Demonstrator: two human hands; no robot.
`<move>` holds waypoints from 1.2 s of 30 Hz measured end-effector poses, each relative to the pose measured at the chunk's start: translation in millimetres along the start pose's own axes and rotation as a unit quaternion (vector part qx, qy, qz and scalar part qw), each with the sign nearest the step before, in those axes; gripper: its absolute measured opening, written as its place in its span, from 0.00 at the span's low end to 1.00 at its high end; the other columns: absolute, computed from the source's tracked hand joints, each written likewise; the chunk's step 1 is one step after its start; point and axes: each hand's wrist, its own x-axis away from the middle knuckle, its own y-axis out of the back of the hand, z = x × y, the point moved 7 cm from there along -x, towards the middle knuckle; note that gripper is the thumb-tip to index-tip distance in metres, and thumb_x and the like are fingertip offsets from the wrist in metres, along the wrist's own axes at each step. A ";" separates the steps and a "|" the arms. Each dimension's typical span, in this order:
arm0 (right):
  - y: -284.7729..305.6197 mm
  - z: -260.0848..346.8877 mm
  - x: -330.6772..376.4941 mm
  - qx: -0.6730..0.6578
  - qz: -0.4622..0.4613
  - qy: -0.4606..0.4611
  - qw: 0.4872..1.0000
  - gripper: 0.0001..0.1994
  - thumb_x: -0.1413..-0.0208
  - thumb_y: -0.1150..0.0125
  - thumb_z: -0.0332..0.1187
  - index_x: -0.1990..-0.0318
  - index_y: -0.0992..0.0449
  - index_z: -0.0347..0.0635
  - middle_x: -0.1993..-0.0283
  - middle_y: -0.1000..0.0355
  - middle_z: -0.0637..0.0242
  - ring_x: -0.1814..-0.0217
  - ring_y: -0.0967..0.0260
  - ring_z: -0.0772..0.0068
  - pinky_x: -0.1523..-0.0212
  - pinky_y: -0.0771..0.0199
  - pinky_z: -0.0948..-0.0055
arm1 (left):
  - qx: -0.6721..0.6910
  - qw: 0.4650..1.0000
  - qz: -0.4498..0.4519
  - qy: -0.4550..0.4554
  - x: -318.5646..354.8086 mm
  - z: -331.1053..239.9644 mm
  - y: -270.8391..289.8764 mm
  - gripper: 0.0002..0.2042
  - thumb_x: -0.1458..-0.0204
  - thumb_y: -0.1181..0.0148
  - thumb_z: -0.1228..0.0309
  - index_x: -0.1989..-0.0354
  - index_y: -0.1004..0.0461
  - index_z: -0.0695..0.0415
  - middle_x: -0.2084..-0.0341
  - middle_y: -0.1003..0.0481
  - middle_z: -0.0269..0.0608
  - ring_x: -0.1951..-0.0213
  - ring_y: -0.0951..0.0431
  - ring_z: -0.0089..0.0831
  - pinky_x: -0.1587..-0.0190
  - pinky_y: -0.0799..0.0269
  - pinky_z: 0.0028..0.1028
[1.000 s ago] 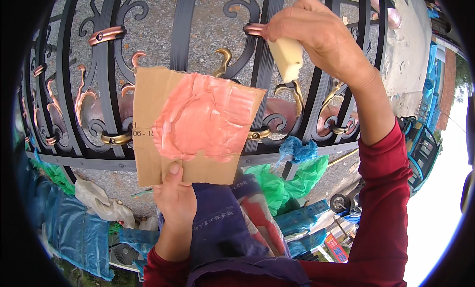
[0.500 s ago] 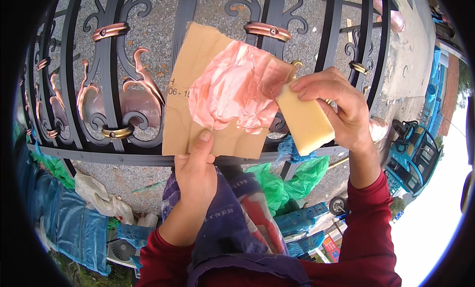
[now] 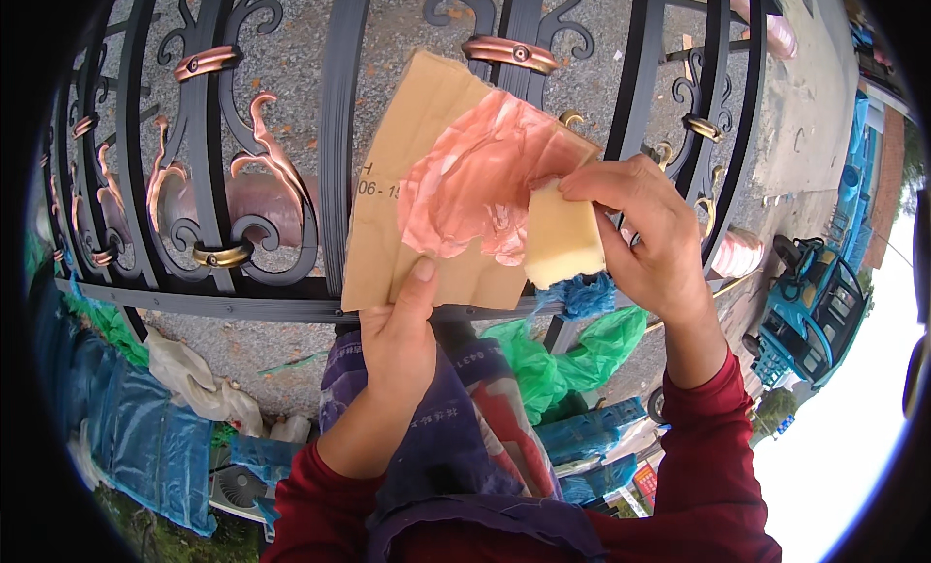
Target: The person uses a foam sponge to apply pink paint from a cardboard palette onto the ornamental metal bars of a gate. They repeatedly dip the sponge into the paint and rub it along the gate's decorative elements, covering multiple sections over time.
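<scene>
My left hand (image 3: 405, 342) grips the lower edge of a piece of brown cardboard (image 3: 388, 238), thumb on top. A crumpled, shiny pink-copper sheet or film with wet-looking paint (image 3: 461, 190) covers much of the cardboard's face. Between the thumb and fingers of my right hand (image 3: 645, 228) is a pale yellow sponge block (image 3: 562, 235). Its upper end is stained pinkish and meets the right side of the pink patch. Behind the cardboard stands a dark metal fence panel (image 3: 218, 127) with scrolls; some leaf ornaments (image 3: 267, 156) and collars (image 3: 511, 54) are copper-coloured.
The panel's bottom rail (image 3: 233, 309) runs across in front of me. Blue netting (image 3: 579, 296) and green plastic sheeting (image 3: 543, 359) hang by it. Blue-wrapped bundles (image 3: 145, 437) lie at the left. A teal three-wheeled vehicle (image 3: 810, 306) stands at the right.
The cardboard has shifted slightly right and tilted clockwise with my left hand. My right hand has moved a little left and turned the sponge more upright against the pink patch.
</scene>
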 end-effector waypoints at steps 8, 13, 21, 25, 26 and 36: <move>39.5 -35.7 -16.4 -0.014 -0.091 0.004 0.996 0.12 0.49 0.43 0.17 0.58 0.25 0.41 0.58 0.23 0.64 0.55 0.26 0.60 0.53 0.29 0.68 | -0.023 0.999 -0.043 0.007 4.1 -4.1 39.2 0.23 0.41 0.45 0.72 0.37 0.39 0.60 0.42 0.32 0.41 0.41 0.30 0.35 0.40 0.32 0.38; 27.7 -43.1 -56.1 0.092 -0.055 0.142 0.984 0.14 0.54 0.44 0.16 0.61 0.24 0.43 0.57 0.23 0.68 0.55 0.28 0.62 0.54 0.29 0.69 | -0.018 0.998 -0.055 -0.001 10.6 -12.0 54.9 0.25 0.41 0.47 0.73 0.34 0.43 0.59 0.39 0.35 0.42 0.39 0.32 0.36 0.38 0.34 0.40; 15.3 -50.6 -65.6 0.155 -0.014 0.166 0.974 0.13 0.56 0.41 0.19 0.62 0.24 0.44 0.57 0.23 0.66 0.57 0.30 0.61 0.53 0.31 0.68 | -0.010 0.999 -0.046 -0.001 21.6 -9.4 68.4 0.24 0.40 0.50 0.74 0.34 0.43 0.58 0.40 0.35 0.41 0.40 0.31 0.36 0.39 0.33 0.41; 24.1 -44.9 -62.4 0.129 -0.049 0.157 0.978 0.13 0.57 0.41 0.19 0.62 0.24 0.43 0.57 0.23 0.66 0.57 0.30 0.61 0.53 0.31 0.68 | 0.008 1.000 -0.022 -0.012 21.8 -9.5 73.8 0.24 0.39 0.51 0.75 0.33 0.44 0.57 0.40 0.35 0.41 0.40 0.31 0.36 0.39 0.33 0.42; 19.6 -44.6 -64.6 0.126 -0.057 0.178 0.974 0.13 0.58 0.40 0.20 0.64 0.23 0.45 0.58 0.22 0.71 0.59 0.30 0.64 0.57 0.28 0.70 | 0.005 1.000 -0.028 -0.013 22.3 -9.4 73.6 0.24 0.39 0.51 0.75 0.33 0.44 0.57 0.40 0.35 0.40 0.40 0.31 0.36 0.39 0.33 0.43; 9.1 -51.4 -65.5 0.115 -0.067 0.150 0.980 0.12 0.54 0.44 0.18 0.62 0.25 0.45 0.58 0.22 0.70 0.58 0.29 0.63 0.55 0.31 0.70 | 0.016 0.999 -0.034 -0.017 20.1 -17.0 62.4 0.25 0.39 0.51 0.75 0.33 0.45 0.56 0.46 0.31 0.38 0.45 0.27 0.34 0.40 0.32 0.45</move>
